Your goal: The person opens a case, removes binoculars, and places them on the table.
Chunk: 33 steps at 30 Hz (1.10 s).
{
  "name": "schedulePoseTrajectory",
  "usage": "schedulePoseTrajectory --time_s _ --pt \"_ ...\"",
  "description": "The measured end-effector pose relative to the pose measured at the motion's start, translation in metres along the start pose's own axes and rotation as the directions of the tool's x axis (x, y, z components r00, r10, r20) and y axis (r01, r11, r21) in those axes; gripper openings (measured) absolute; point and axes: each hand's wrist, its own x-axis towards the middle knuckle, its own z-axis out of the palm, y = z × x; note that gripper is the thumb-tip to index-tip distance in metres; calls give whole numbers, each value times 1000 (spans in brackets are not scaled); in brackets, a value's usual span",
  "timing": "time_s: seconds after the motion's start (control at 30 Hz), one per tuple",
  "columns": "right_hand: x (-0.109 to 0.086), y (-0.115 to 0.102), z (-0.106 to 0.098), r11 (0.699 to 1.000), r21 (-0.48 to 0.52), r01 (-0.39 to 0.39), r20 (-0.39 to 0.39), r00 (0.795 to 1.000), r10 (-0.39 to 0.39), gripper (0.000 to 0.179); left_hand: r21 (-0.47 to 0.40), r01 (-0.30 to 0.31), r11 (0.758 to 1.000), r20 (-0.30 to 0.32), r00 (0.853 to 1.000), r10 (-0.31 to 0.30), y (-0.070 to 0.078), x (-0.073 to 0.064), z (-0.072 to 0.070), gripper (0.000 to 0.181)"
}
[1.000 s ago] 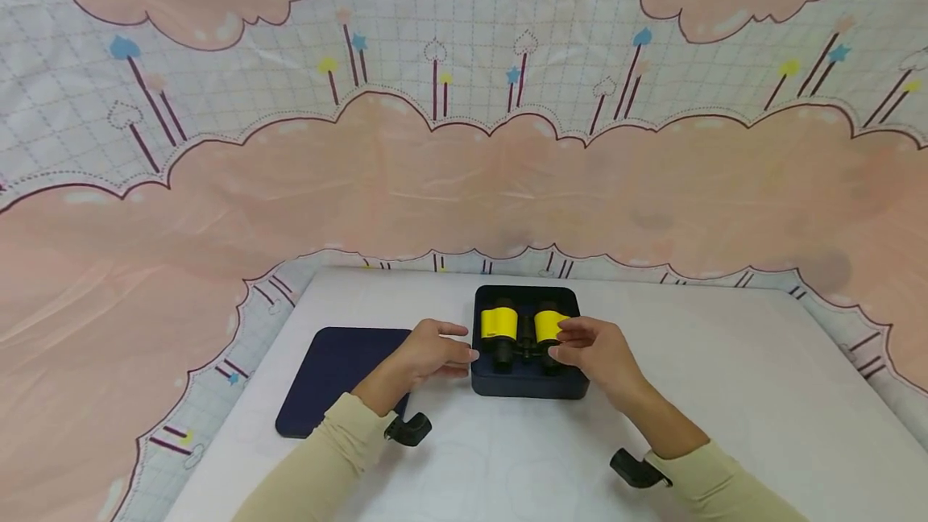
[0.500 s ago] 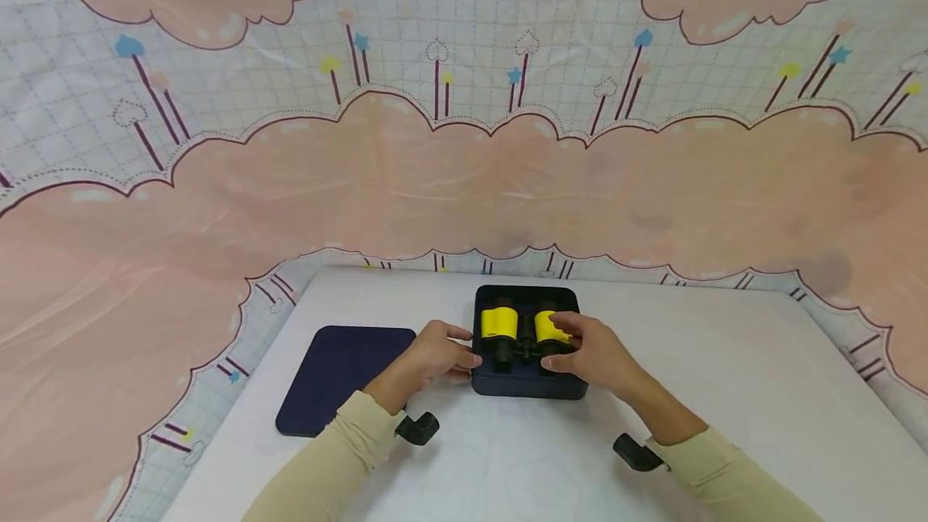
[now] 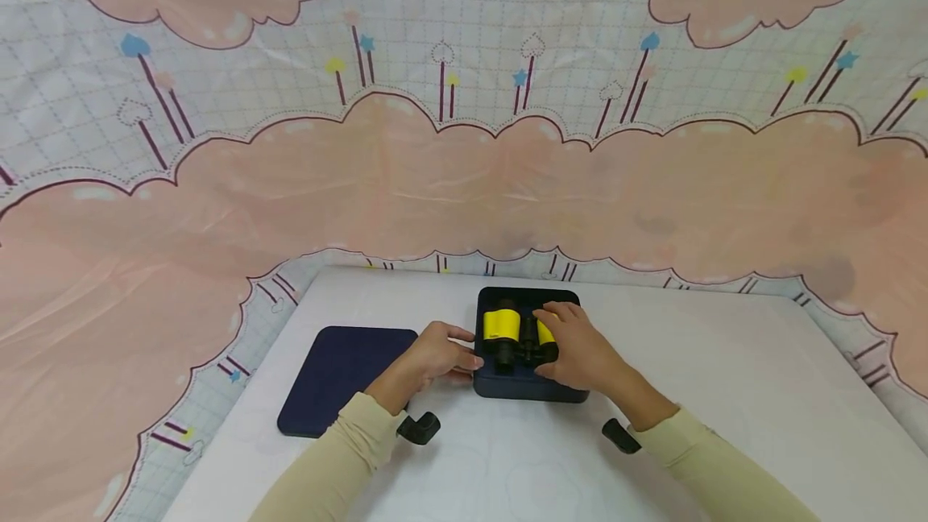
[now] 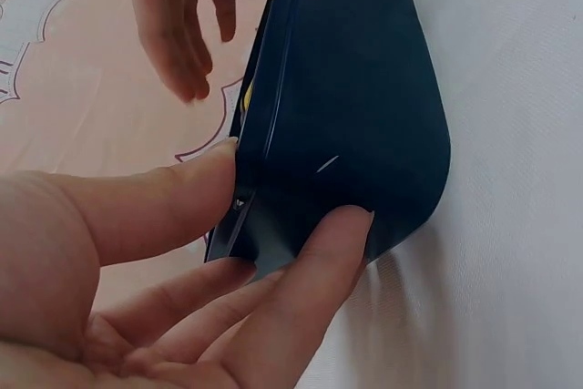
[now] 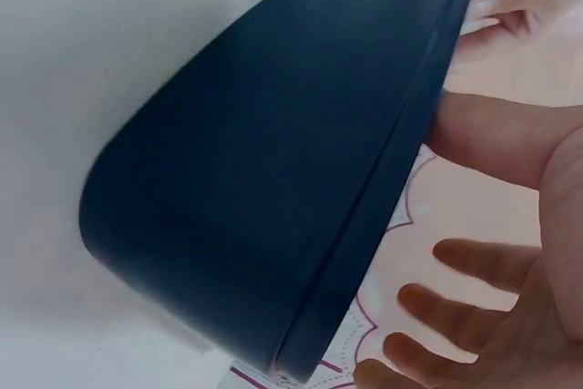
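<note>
Yellow-and-black binoculars (image 3: 502, 325) lie in a dark blue case (image 3: 532, 390) on the white table. My left hand (image 3: 438, 351) holds the case at its left side. In the left wrist view, the thumb meets the rim and a fingertip rests on the wall of the case (image 4: 364, 88). My right hand (image 3: 580, 349) spreads over the right barrel, partly hiding it, thumb at the near end and fingers beyond. In the right wrist view, the case wall (image 5: 237, 161) hides the binoculars, and the right hand's fingers (image 5: 465, 316) are extended and apart.
A flat dark blue lid (image 3: 341, 377) lies left of the case, partly under the left forearm. Small black wrist cameras (image 3: 419, 428) hang at both cuffs. A patterned curtain (image 3: 449, 184) rises behind the white table (image 3: 507, 457).
My right hand has moved left over the right barrel and covers more of it. My left hand has shifted slightly right, up against the case. The binoculars and lid stay put.
</note>
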Motion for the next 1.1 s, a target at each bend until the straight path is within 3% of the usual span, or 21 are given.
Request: schedulePoseTrajectory --time_s 0.27,0.53,0.93,1.1 --pt "14 0 6 990 -134 34 -12 999 -36 93 -4 -7 1000 4 1000 7 1 2 -1 59" --pt "26 0 13 974 -219 56 25 998 -52 102 -12 2 1000 4 1000 -2 0 2 -1 58" --pt "37 8 13 963 -262 56 93 995 -32 108 -3 -11 1000 16 1000 11 2 4 6 58" --pt "43 9 17 968 -247 52 129 991 -20 110 9 -7 1000 -8 1000 7 0 3 4 58"
